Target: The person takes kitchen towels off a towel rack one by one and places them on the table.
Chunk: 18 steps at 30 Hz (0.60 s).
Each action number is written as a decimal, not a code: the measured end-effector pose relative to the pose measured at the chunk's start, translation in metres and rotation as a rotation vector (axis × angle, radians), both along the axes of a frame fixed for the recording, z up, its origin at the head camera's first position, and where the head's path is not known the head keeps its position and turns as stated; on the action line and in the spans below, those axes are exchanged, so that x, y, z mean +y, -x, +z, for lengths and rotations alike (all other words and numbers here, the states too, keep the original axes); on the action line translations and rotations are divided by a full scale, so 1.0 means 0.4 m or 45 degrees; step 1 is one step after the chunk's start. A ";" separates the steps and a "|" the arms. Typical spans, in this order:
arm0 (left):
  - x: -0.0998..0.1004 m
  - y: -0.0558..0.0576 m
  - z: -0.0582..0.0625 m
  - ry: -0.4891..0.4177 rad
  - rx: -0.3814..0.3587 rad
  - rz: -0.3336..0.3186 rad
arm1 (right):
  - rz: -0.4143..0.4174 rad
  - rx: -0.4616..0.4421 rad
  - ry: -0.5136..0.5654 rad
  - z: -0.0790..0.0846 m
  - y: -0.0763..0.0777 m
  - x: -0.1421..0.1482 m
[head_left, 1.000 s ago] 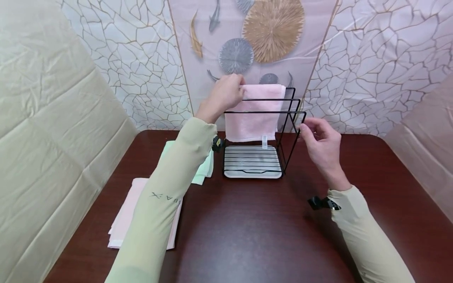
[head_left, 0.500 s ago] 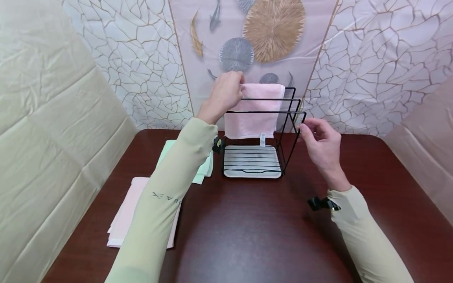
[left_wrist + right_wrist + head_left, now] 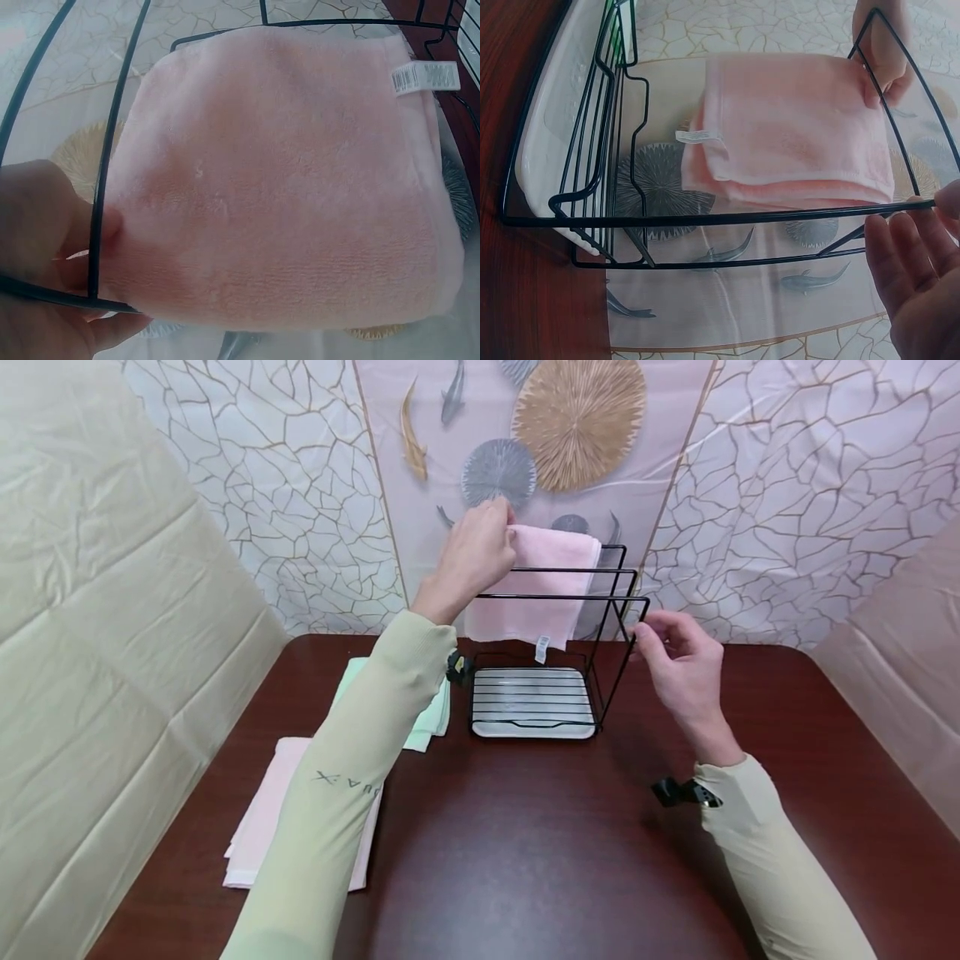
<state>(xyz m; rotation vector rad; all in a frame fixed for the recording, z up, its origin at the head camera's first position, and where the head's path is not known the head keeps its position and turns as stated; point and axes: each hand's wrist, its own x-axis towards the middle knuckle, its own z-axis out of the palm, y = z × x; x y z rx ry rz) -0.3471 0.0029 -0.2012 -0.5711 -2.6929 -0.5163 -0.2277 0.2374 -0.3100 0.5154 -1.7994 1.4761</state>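
A folded pink towel (image 3: pixel 551 618) with a white label hangs at the back bar of a black wire rack (image 3: pixel 613 597). My left hand (image 3: pixel 476 552) pinches the towel's upper left corner, as the left wrist view shows with the fingers on the pink cloth (image 3: pixel 285 180). In the right wrist view the towel (image 3: pixel 795 127) hangs tilted between the rack's bars, and the left hand (image 3: pixel 889 56) is at its far corner. My right hand (image 3: pixel 682 668) grips the rack's right front upright near the top; its fingers (image 3: pixel 900 255) curl at the black bar.
A white tray (image 3: pixel 534 729) sits in the rack's base. Left of the rack lies a folded mint-green towel (image 3: pixel 427 727), partly behind my left sleeve. Nearer, another folded pink towel (image 3: pixel 262 827) lies on the dark wooden table (image 3: pixel 510 852). Patterned cloth (image 3: pixel 300 485) hangs behind.
My left hand has risen slightly, and the pink towel with it; its lower edge has lifted and shifted left and now slants. The right hand stays on the rack.
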 end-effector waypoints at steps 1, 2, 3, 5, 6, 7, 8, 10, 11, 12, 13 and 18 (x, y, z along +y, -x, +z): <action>0.000 -0.001 0.001 -0.005 0.007 0.000 | 0.004 -0.002 0.001 0.000 0.000 0.000; 0.000 -0.003 0.002 -0.010 0.012 0.001 | 0.007 -0.002 0.001 -0.001 0.001 0.000; -0.001 -0.004 0.003 -0.018 0.022 0.000 | 0.010 -0.002 -0.001 -0.001 0.001 -0.001; -0.001 -0.008 0.008 -0.035 0.033 -0.004 | 0.006 -0.003 -0.015 -0.001 0.002 -0.001; -0.002 -0.010 0.011 -0.040 0.037 -0.006 | 0.002 -0.003 -0.024 -0.001 0.003 -0.001; -0.002 -0.013 0.016 -0.044 0.035 -0.007 | 0.000 -0.003 -0.031 -0.001 0.003 0.000; -0.001 -0.016 0.020 -0.046 0.032 -0.007 | -0.006 -0.003 -0.034 -0.001 0.003 0.000; -0.001 -0.021 0.030 -0.049 0.027 -0.007 | -0.018 -0.005 -0.045 -0.007 0.009 0.005; -0.001 -0.024 0.034 -0.055 0.036 -0.008 | -0.020 -0.004 -0.043 -0.014 0.015 0.009; 0.000 -0.027 0.039 -0.064 0.043 -0.006 | -0.017 -0.006 -0.041 -0.017 0.017 0.012; 0.000 -0.031 0.043 -0.077 0.051 -0.007 | -0.015 -0.006 -0.036 -0.018 0.018 0.014; -0.005 -0.039 0.055 -0.182 0.175 -0.052 | 0.009 -0.001 -0.007 -0.007 0.008 0.006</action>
